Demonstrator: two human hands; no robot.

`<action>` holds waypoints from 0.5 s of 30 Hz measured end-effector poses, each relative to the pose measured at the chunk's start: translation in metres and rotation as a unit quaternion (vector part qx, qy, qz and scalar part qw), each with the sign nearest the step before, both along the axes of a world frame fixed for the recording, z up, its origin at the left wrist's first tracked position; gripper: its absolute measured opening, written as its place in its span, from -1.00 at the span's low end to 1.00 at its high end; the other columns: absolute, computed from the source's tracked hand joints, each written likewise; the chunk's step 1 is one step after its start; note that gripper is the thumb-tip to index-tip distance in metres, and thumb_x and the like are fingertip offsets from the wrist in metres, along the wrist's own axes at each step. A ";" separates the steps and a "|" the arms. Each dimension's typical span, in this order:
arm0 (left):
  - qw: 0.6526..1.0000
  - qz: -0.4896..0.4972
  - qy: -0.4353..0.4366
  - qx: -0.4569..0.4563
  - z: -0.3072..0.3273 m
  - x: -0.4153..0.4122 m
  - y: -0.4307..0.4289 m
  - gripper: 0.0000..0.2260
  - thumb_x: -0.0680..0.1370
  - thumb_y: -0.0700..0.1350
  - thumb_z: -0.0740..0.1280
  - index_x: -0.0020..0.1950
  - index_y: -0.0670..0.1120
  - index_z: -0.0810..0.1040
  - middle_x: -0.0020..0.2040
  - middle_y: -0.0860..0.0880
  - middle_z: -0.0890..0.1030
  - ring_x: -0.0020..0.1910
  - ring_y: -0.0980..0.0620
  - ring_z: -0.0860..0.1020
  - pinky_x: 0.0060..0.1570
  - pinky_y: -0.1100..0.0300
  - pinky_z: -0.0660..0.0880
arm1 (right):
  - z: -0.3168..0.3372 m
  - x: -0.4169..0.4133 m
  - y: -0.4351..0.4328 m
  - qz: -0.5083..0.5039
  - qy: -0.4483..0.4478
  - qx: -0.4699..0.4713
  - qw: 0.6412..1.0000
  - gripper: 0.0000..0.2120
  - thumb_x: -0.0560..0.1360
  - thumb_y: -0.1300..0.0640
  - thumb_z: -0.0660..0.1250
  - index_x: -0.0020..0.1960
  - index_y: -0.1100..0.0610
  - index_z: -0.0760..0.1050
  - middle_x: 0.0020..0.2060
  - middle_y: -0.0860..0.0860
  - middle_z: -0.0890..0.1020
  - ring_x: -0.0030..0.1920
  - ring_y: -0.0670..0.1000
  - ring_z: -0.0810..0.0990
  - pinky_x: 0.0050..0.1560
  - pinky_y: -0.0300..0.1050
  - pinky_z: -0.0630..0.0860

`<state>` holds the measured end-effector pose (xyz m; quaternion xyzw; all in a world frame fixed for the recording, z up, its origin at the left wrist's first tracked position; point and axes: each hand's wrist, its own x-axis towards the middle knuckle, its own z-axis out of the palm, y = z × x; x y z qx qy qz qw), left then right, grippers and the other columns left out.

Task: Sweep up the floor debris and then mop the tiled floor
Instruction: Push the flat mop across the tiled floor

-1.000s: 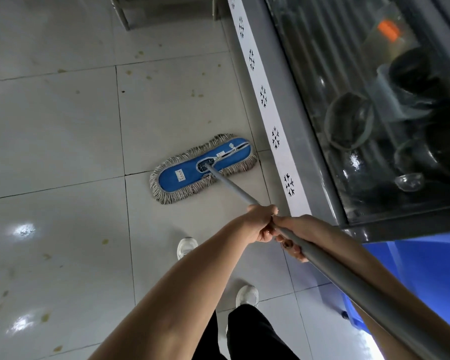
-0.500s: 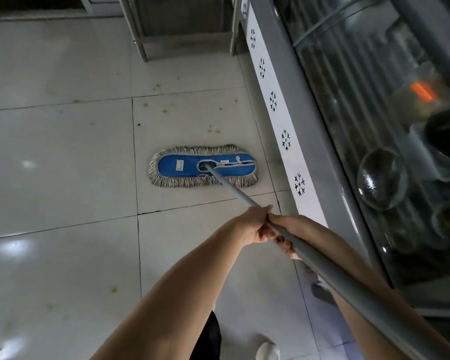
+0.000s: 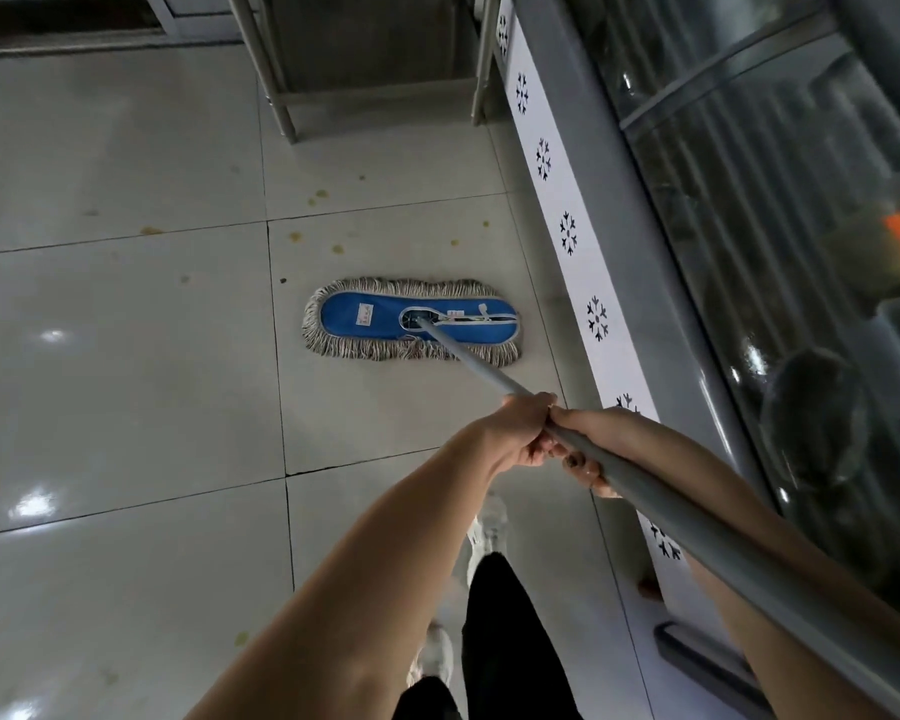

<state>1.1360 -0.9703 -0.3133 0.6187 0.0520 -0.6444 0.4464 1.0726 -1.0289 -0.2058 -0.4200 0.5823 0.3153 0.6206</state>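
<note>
A flat blue mop head (image 3: 375, 318) with a grey-white fringe lies on the pale tiled floor (image 3: 126, 387), turned crosswise in front of me. Its grey metal handle (image 3: 697, 527) runs back toward the lower right. My left hand (image 3: 515, 433) grips the handle from the left. Right behind it my right hand (image 3: 588, 449) grips the handle too, fingers curled under it. Small yellowish stains (image 3: 323, 193) dot the tiles just beyond the mop head.
A glass-fronted freezer (image 3: 749, 252) with a white snowflake strip (image 3: 567, 233) runs along the right. Metal table legs (image 3: 276, 90) stand at the back. My shoes (image 3: 489, 522) and dark trousers are below my arms.
The mop head has slid forward along the freezer and swung from tilted to crosswise. I have stepped forward; the table legs are closer. Both hands keep their grip.
</note>
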 end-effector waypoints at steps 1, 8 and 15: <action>1.000 0.005 -0.001 -0.002 0.000 0.009 -0.007 -0.65 0.63 0.00 0.07 -0.31 -0.10 0.35 -0.66 0.03 0.42 -0.67 0.16 0.33 -0.55 0.32 0.28 | 0.000 0.010 -0.006 0.006 0.003 -0.002 1.000 -0.53 0.59 -0.14 0.12 -0.31 0.19 0.30 -0.72 0.01 0.32 -0.80 -0.11 0.25 -0.74 -0.47 0.18; 0.999 0.043 0.027 0.014 0.007 0.098 -0.082 -0.65 0.64 -0.01 0.02 -0.28 -0.14 0.30 -0.68 0.00 0.38 -0.68 0.13 0.30 -0.50 0.27 0.25 | 0.000 0.104 -0.081 0.049 0.003 -0.012 0.999 -0.51 0.59 -0.16 0.08 -0.33 0.19 0.30 -0.73 0.00 0.32 -0.80 -0.12 0.24 -0.72 -0.48 0.18; 0.993 0.100 0.016 0.054 0.008 0.193 -0.162 -0.84 0.62 -0.05 0.07 0.08 -0.14 0.23 -0.57 -0.04 0.33 -0.66 0.10 0.31 -0.60 0.28 0.29 | -0.001 0.205 -0.158 0.092 0.005 -0.021 0.996 -0.51 0.60 -0.17 0.04 -0.34 0.15 0.28 -0.70 0.00 0.33 -0.80 -0.13 0.22 -0.72 -0.48 0.17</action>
